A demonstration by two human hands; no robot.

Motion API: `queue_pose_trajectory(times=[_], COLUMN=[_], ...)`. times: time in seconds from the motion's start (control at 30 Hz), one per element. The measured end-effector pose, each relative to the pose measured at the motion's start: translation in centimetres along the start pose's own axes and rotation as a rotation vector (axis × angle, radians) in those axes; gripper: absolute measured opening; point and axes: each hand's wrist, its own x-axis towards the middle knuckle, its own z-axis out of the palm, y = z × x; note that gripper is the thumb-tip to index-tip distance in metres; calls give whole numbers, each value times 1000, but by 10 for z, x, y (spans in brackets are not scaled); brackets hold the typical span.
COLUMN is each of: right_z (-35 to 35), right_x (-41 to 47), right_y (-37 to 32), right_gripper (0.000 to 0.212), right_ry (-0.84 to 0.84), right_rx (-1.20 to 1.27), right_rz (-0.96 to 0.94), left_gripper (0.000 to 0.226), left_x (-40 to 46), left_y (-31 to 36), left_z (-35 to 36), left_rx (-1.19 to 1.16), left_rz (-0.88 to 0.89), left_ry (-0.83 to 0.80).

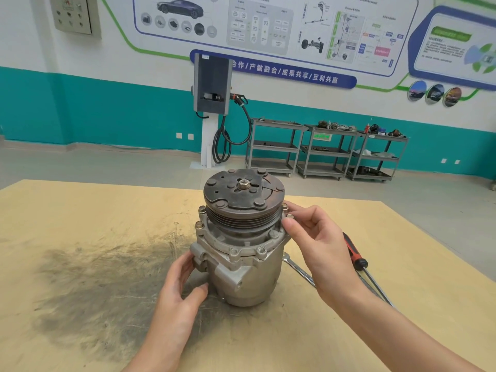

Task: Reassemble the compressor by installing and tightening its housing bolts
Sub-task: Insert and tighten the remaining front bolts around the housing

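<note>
The grey metal compressor (249, 277) stands upright on the wooden table (80, 216), its rusty clutch pulley (243, 194) on top. Several housing bolts sit in the flange around the pulley; two (201, 209) (199, 225) stick up at the left, and others (261, 250) lie lower at the front. My right hand (319, 245) pinches a bolt (290, 216) at the flange's right edge between thumb and forefinger. My left hand (182, 288) grips the housing's lower left side, thumb against the front.
A wrench (298, 268) and a red-and-black screwdriver (357, 255) lie on the table to the right, partly under my right arm. A dark greasy stain (94, 277) covers the table's left. Shelving carts (324, 151) and a charging post (212, 108) stand by the far wall.
</note>
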Motion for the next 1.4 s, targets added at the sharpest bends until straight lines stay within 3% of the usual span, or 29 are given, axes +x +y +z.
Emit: queue_pose_trajectory(times=[0.17, 0.47, 0.7, 0.87, 0.97, 1.03, 1.17, 1.3, 1.4], right_z=[2, 2, -1, 0, 0, 0, -1, 0, -1], right_x=[-3, -1, -4, 1, 2, -1, -4, 0, 1], right_y=[-1, -2, -3, 0, 1, 0, -2, -1, 0], right_gripper=[34, 6, 16, 1, 12, 4, 20, 6, 8], right_ry=[36, 33, 1, 8, 37, 14, -9, -2, 11], right_rx=[1, 23, -14, 18, 21, -4, -9, 27, 33], right_rz=[-24, 8, -37, -13, -14, -22, -36, 7, -5], left_gripper=[63, 64, 63, 64, 64, 64, 63, 64, 64], left_x=[0, -1, 0, -1, -1, 0, 0, -1, 0], left_y=[0, 1, 1, 1, 0, 1, 0, 1, 0], left_z=[0, 0, -1, 0, -1, -1, -1, 0, 0], left_rx=[0, 6, 12, -3, -1, -1, -9, -12, -10], left_rz=[-2, -10, -17, -14, -10, -7, -13, -13, -9], left_ry=[3, -1, -6, 5, 7, 8, 4, 9, 9])
